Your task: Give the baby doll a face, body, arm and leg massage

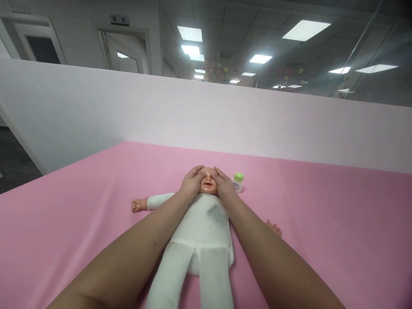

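A baby doll (pixel 206 223) with a white cloth body lies on its back, its head away from me. My left hand (pixel 192 182) cups one side of the doll's head, the thumb resting on the face by the eye. On the opposite side my right hand (pixel 224 182) mirrors it, fingers along the temple and thumb near the other eye. Between the two palms the doll's face (pixel 208 184) shows its mouth and nose; the eyes are mostly covered by the thumbs. One doll arm stretches out to the left, and the other is largely hidden behind my right forearm.
Just right of my right hand stands a small clear bottle (pixel 238 183) with a green cap. Pink sheeting (pixel 322 223) covers the surface under the doll. A low white wall (pixel 206 116) borders the far side, with glass above its right part and doors beyond at left.
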The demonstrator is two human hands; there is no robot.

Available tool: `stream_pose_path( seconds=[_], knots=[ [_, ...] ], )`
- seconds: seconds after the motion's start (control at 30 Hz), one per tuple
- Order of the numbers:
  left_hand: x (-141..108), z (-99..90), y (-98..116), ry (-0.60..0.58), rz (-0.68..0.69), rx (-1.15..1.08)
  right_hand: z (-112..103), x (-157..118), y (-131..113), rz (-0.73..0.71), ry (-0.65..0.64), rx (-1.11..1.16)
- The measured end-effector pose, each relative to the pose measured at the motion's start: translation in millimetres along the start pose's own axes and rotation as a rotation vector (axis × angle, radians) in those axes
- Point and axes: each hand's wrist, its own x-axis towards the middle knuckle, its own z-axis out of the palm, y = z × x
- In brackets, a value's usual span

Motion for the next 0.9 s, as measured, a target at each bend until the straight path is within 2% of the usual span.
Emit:
stream_pose_path(
  seconds=[0.37,0.63,0.73,0.9],
  knots=[
    [-2,-1.7,6,0.029,-0.060,-0.061,-8,2,0,0.029,-0.010,-0.031],
    [-4,-5.0,6,0.053,-0.029,-0.087,-7,0,0,0.034,-0.015,-0.013],
    [-6,-3.6,7,0.017,0.002,-0.061,-5,0,1,-0.029,-0.033,-0.059],
    [-10,-1.9,11,-0.034,0.030,-0.020,-3,-5,-4,-0.150,-0.024,-0.272]
  ],
)
